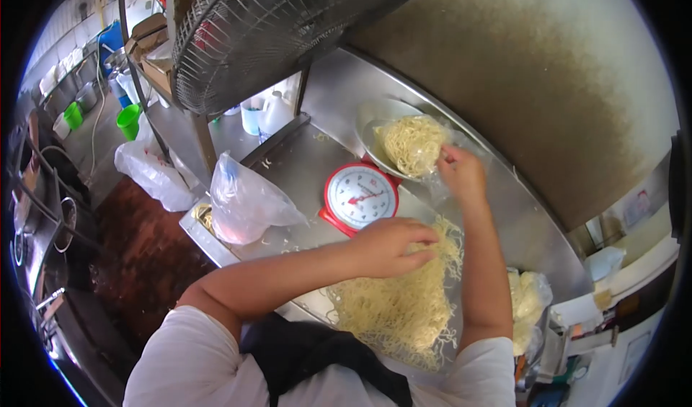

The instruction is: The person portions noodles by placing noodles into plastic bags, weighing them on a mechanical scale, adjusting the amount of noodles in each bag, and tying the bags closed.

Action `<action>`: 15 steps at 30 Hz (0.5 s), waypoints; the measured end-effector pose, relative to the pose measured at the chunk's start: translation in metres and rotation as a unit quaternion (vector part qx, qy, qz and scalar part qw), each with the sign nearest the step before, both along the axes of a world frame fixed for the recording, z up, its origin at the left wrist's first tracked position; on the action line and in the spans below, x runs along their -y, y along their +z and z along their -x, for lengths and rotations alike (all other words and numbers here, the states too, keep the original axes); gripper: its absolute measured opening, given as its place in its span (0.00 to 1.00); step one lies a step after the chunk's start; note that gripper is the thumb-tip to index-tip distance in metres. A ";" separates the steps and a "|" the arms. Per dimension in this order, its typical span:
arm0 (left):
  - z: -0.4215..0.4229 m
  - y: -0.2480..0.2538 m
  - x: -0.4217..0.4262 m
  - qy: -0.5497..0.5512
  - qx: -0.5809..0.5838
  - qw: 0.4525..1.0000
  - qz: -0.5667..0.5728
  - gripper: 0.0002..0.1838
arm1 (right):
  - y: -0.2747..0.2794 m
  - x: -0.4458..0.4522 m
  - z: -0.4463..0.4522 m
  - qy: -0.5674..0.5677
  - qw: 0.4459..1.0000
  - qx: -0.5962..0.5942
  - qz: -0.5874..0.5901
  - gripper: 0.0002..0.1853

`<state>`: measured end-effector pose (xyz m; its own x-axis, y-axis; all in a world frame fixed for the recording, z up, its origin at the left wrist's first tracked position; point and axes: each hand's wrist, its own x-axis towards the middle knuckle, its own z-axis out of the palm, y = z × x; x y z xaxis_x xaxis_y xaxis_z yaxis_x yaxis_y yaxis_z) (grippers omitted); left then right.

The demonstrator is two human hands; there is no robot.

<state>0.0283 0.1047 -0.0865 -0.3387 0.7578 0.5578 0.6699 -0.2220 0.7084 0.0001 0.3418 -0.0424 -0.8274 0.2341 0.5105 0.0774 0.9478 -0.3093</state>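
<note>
My right hand (461,173) pinches the edge of a clear plastic bag of noodles (414,146). The bag rests in the metal bowl (366,130) of a red-framed dial scale (362,197). Just in front of the scale, my left hand (395,247) is held over a large heap of loose yellow noodles (393,306), its fingers stretched towards the right and nothing visible in them. Whether its fingertips touch the noodles I cannot tell. The heap spreads over the steel worktop close to my body.
A knotted white plastic bag (249,202) stands left of the scale. Above it hangs a big wire-caged fan (267,36). More bagged noodles (526,306) lie at the right. A raised steel edge (504,184) borders the worktop, and stray noodle bits are scattered on it.
</note>
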 end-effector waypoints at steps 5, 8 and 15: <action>0.034 0.047 -0.059 0.021 -0.280 0.960 0.020 0.10 | 0.031 0.028 0.024 0.143 0.981 -0.077 0.111 0.23; 0.060 0.060 -0.076 0.063 -0.342 0.935 0.069 0.10 | 0.045 0.025 0.031 0.189 0.948 -0.083 0.240 0.19; 0.096 0.071 -0.056 0.243 -0.290 0.888 0.261 0.12 | 0.055 0.010 -0.004 0.076 0.985 0.112 0.109 0.08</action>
